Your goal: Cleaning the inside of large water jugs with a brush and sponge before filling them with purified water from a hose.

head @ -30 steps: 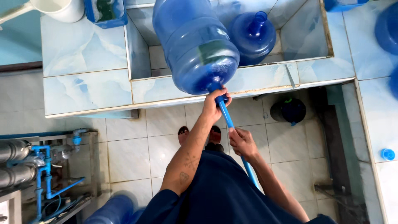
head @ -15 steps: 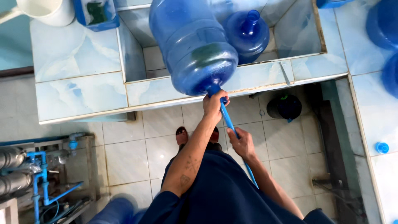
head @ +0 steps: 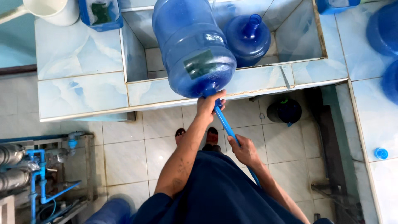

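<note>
While the tiled basin point(head: 265, 79) fills the upper part of the view, its front rim carries the large blue water bottle point(head: 192, 45), which lies tipped with its neck pointing down and out over the edge toward the person. Behind it, inside the basin, a second blue bottle point(head: 248, 37) stands upright. The left hand point(head: 210, 105) is closed around the neck of the tipped bottle, right at its mouth, steadying it there. A thin blue rod point(head: 226, 124) runs from that mouth down toward the body, and the right hand point(head: 244, 151) is wrapped firmly around it partway along; its lower end passes out of sight behind the dark blue clothing. How far the rod reaches inside the bottle cannot be told. To judge by this, the work on the bottle's inside is under way and not finished: the rod is in the mouth, the bottle lies on the rim and has no cap. Off to the right, on the tiled counter, a small blue cap point(head: 380, 153) lies well apart from both hands.
</note>
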